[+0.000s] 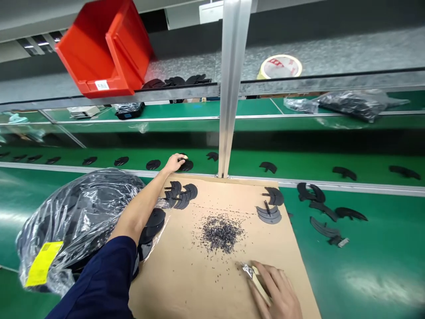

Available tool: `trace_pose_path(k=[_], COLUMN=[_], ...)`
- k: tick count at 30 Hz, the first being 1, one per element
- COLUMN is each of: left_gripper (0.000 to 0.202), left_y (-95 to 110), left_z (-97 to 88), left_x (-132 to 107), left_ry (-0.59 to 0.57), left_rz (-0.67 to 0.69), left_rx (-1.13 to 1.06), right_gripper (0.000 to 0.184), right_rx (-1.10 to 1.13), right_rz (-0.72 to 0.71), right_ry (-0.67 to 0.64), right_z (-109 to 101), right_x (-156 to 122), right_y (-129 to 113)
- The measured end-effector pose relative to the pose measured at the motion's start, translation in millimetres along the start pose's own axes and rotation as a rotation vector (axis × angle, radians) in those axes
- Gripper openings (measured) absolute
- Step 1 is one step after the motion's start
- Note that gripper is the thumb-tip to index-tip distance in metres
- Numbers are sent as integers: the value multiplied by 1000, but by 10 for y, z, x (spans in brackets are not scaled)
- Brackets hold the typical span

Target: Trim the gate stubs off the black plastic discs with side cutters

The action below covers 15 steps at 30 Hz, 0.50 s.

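My left hand reaches forward onto the green belt, its fingers closed at a black round plastic part. How firmly it grips the part is hard to see. Low on the right, my right hand is wrapped around small pliers with metal jaws and cream handles. Their jaws point toward a loose pile of tiny black pieces on the brown board. Black curved parts lie stacked near my left forearm, and more curved parts rest at the board's right edge.
A clear plastic bag of black parts bulges at left. An aluminium post rises behind the board. A red bin and a tape roll sit on the upper shelf. Loose curved parts lie on the green table.
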<state>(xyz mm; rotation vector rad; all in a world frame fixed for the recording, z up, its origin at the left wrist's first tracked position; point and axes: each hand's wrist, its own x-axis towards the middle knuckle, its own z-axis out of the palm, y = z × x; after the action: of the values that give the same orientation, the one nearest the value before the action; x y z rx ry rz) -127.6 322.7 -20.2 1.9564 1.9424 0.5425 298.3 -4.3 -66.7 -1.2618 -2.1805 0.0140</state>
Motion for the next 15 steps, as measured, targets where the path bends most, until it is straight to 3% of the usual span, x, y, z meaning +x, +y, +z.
trace_pose_path(k=[4, 9, 12, 15], left_gripper=[30, 17, 12, 17], left_y=[84, 265, 365, 444], left_z=[-32, -198, -416, -624], left_x=[94, 3, -121, -422], left_ry=[21, 76, 158, 184], left_rz=[-58, -82, -76, -38], left_rx=[83, 122, 105, 65], right_gripper=[38, 44, 47, 43], right_rx=[-90, -114, -63, 62], right_rz=[-11, -16, -2, 36], right_ry=[-10, -23, -28, 11], right_z=[11, 62, 48, 10], right_x=[-4, 10, 29, 109], right_y=[-30, -6, -1, -79])
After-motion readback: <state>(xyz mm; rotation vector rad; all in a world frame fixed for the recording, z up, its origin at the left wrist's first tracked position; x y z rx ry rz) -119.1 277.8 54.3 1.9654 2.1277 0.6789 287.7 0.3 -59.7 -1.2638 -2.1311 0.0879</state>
